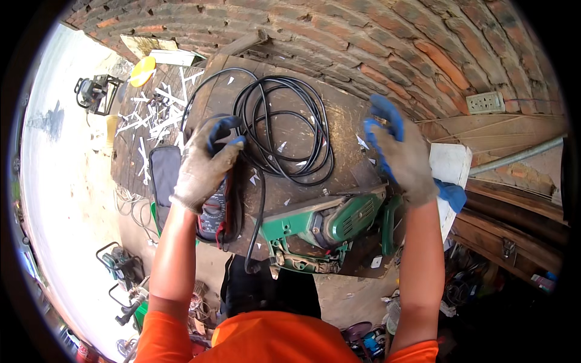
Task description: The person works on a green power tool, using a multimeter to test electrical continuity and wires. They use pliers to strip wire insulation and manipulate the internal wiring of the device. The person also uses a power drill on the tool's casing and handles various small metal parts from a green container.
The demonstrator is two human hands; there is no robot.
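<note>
My left hand, in a grey glove with blue-coated fingers, is at the left side of a coil of black cable. Its fingers curve with a gap between them and the thumb, and I see nothing in them. My right hand, gloved the same way, is raised right of the coil, fingers apart and holding nothing. Below the coil lies a green power tool, its near end showing an exposed cavity. A black cord runs down beside it. Under my left wrist a multimeter sits in an unzipped black case, partly hidden.
The worn wooden table backs onto a brick wall with a socket. White strips and a yellow disc lie at the left. A white board with a blue cloth is at the right. Machines stand on the floor.
</note>
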